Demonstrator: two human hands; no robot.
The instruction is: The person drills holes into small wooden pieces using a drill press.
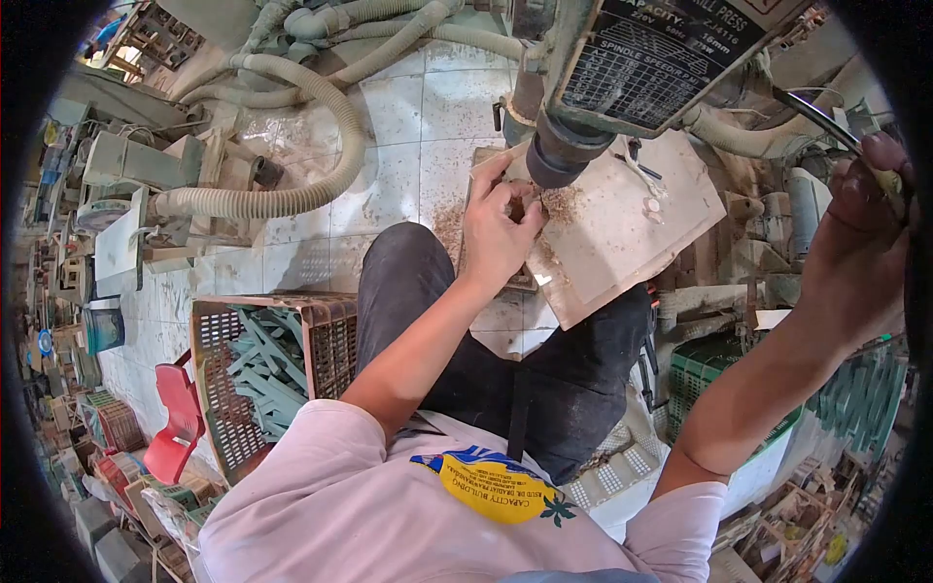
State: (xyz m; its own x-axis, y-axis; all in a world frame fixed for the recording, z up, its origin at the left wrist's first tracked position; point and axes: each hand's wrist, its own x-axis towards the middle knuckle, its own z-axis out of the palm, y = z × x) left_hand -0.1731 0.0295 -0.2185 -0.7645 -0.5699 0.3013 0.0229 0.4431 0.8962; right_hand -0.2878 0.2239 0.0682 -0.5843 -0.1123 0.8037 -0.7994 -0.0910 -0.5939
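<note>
My left hand [501,223] pinches a small wooden piece [520,202] on the drill press table board [622,243], right under the chuck [559,155] of the drill press [661,53]. Sawdust lies around the piece. My right hand [860,219] is raised at the right and wraps around the black feed lever [816,115] of the press. I sit with my legs in dark trousers under the board.
A brown plastic crate [321,335] of greenish wooden parts stands left of my knee. A red stool [175,423] is beyond it. A green crate [705,374] sits on the right. Thick grey dust hoses [321,126] run over the tiled floor.
</note>
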